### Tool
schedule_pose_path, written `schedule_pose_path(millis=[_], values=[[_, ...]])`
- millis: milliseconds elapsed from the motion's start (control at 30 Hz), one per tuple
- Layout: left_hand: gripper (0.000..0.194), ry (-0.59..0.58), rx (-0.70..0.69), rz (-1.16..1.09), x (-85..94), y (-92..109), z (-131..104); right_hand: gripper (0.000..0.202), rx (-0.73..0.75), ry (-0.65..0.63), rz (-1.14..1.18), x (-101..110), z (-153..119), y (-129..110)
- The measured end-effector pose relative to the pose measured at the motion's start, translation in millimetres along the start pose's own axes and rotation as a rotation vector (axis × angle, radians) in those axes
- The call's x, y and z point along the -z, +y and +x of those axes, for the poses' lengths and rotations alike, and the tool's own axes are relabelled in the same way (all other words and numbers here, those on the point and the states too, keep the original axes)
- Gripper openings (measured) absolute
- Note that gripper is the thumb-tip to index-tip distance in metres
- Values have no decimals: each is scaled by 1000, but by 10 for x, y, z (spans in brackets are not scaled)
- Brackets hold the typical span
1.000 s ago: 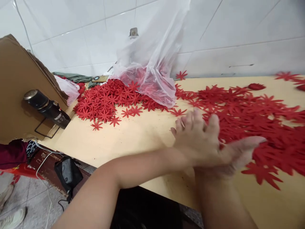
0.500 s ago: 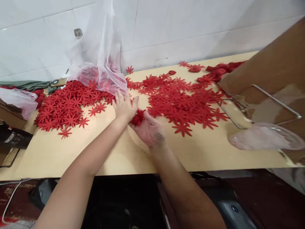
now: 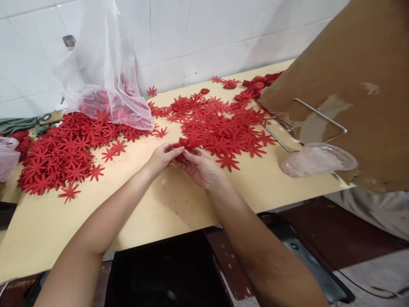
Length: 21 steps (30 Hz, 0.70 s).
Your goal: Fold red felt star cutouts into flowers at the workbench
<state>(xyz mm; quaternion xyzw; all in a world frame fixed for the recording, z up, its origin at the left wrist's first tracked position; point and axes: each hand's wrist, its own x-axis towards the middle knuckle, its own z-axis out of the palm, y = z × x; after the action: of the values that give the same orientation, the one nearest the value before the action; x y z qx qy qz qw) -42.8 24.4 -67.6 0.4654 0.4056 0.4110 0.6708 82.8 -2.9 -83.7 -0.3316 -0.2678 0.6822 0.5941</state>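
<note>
Bag [image 3: 111, 98]: drawn up against the wall [image 3: 172, 34], red showing through, lower edge over the left pile [image 3: 60, 149]; probably kept there for stock close by.
Left hand [image 3: 161, 157]: right of bag and nearer the front, pinching the red piece [image 3: 183, 142] between thumb and fingertips.
Right hand [image 3: 204, 168]: farther right of bag, gripping same piece from the other side, thumb above, fingers curled beneath; likely two-sided to keep soft petals together.
Piece: right of bag, nearer the front, between both hands; largely covered by fingers, cannot tell how many layers.
Left pile: under and left of bag, red petalled cutouts heaped thickly, a few loose ones at the edge.
Right pile [image 3: 223, 132]: right of bag, spread flatter, just behind the hands; likely loose for easy picking.
Dish [image 3: 315, 161]: far right of bag, near table [image 3: 153, 213] edge, clear; pale contents, cannot tell what.
Wire [image 3: 321, 115]: far right of bag, against cardboard [image 3: 367, 85]; perhaps a prop, cannot tell for sure.
</note>
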Motion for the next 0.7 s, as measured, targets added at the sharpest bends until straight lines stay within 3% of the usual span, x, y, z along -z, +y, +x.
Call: schedule_pose_path(millis=[100, 167, 333, 467, 567, 700], values=[[17, 20, -20, -64, -44, -112, 67, 39, 27, 133, -136, 85, 43, 4], [10, 16, -8, -78, -46, -144, 90, 39, 61, 157, -267, 120, 64, -4], [6, -2, 32, -134, -20, -128, 65, 35, 219, 146, -535, 92, 110, 29], [6, 89, 37, -164, 7, -129, 78, 36, 274, 38, -783, 23, 98, -3], [5, 146, 67, -175, 42, -127, 117, 45, 342, 54, -1113, 84, -3, -266], [7, 164, 56, -156, 64, -101, 175, 35, 565, 389, -1519, 427, -305, -917]])
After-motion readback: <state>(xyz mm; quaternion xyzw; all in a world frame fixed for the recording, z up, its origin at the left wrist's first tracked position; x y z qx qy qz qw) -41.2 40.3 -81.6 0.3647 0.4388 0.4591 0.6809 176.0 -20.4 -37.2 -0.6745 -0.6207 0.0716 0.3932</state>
